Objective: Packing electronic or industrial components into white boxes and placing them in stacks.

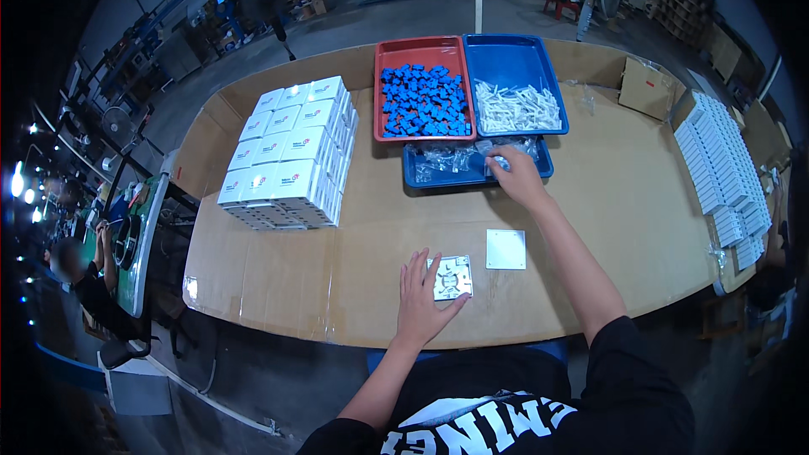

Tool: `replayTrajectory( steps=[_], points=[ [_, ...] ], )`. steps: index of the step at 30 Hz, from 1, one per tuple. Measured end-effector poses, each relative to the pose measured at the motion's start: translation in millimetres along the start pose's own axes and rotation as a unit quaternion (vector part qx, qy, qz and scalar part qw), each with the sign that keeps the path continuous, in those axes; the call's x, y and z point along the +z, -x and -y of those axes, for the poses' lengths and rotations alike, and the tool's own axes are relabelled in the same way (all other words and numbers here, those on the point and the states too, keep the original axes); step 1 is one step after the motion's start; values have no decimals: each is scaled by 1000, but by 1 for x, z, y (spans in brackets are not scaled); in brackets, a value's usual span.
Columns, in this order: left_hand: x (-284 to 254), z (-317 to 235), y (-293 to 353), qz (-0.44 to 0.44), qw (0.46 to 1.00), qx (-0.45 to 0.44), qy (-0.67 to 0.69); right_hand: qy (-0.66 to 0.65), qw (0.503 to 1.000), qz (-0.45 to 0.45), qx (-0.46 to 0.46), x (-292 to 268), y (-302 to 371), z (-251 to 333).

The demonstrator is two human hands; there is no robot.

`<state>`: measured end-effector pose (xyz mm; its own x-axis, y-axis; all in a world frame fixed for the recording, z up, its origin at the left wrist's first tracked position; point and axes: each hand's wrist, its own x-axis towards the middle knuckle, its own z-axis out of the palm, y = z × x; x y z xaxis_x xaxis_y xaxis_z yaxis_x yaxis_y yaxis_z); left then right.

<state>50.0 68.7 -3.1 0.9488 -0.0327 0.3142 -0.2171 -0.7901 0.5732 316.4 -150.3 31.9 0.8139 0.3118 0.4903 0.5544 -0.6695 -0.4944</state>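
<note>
A white square housing (pixel 452 278) lies on the cardboard-covered table near my body, its inner side with moulded details facing up. My left hand (pixel 424 302) lies around its left side, thumb at the lower edge and index finger at the upper corner, holding it down. My right hand (pixel 511 173) reaches into the small blue tray (pixel 430 182) of clear plastic pieces (pixel 442 160). Its thumb and fingertips pinch together on a small clear piece, only partly visible. Between the arms, a plain white square plate (pixel 506 250) lies flat to the right of the housing.
Behind the small tray stand a red tray (pixel 378 101) of blue parts and a larger blue tray (pixel 514 55) of white slim parts. Stacked white square units (pixel 282 156) rise at the left; rows of white pieces (pixel 720 168) line the right. Cardboard walls (pixel 337 65) edge the table.
</note>
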Motion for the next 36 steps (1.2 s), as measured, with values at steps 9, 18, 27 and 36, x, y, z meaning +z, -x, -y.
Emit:
replayTrajectory(
  steps=[9, 18, 27, 36],
  points=[
    [2, -43, -11, -65, 922, -125, 360, -559, 789, 100, 233, -34, 143, 110],
    [14, -67, -4, -42, 738, -282, 612, -573, 748, 111, 317, -38, 191, 133],
    [10, -51, 5, -126, 737, -289, 597, -96, 987, 54, 120, -45, 203, 91],
    [8, -43, 3, -97, 667, -289, 680, -59, 990, 86, 93, -54, 223, 97]
  ],
)
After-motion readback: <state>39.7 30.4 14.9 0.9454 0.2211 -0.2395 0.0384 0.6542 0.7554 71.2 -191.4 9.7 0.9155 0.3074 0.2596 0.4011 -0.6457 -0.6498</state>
